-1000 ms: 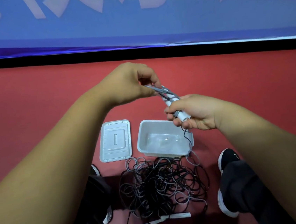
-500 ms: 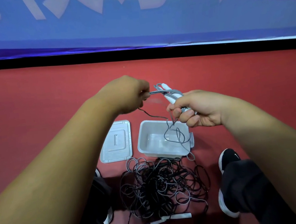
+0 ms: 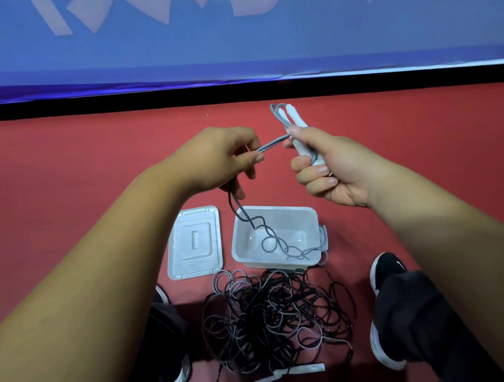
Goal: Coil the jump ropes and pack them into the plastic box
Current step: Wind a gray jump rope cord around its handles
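Note:
My right hand (image 3: 327, 164) grips the white handles (image 3: 296, 124) of a grey jump rope, held up above the floor. My left hand (image 3: 222, 159) pinches the grey cord (image 3: 272, 143) a short way from the handles. From the left hand the cord hangs down and trails in loops across the open white plastic box (image 3: 306, 216) on the floor. A tangled pile of black and grey ropes (image 3: 276, 319) lies in front of the box, with two white handles (image 3: 279, 376) at its near edge.
The box's flat lid (image 3: 194, 243) lies on the red floor just left of the box. My black shoes (image 3: 386, 270) and dark trouser legs flank the rope pile. A black strip and a blue banner (image 3: 228, 37) bound the floor at the back.
My hands have drawn apart: the left slid left along the cord, the right lifted the handles up and right. More cord has come off the pile and now trails over the box.

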The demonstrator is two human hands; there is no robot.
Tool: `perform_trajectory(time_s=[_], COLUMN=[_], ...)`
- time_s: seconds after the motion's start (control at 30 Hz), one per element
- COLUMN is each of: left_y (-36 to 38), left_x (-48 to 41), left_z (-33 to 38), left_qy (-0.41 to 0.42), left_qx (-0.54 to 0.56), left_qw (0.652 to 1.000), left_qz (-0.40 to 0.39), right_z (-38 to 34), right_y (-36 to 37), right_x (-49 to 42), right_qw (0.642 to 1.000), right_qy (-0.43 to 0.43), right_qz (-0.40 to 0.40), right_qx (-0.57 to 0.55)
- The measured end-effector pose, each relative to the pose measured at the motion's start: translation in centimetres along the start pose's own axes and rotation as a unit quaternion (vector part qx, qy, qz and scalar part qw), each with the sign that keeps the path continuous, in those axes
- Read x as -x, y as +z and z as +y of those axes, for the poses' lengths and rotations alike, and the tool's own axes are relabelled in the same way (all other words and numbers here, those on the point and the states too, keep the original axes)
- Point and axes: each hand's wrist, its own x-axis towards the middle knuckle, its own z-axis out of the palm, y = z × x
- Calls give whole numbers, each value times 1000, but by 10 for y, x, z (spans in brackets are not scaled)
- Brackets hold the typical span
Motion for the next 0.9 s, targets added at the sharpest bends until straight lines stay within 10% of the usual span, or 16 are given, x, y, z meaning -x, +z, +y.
perform_trajectory(time_s=[0.9], left_y=[-5], left_x=[-7], left_z=[0], left_qy=[13], left_qx=[84], left_qw=[994], left_qz=[-68], right_z=[-5], right_y=[-13], right_x=[-9], right_qw=[980], right_qy=[-14], right_qz=[114], right_qx=[-160])
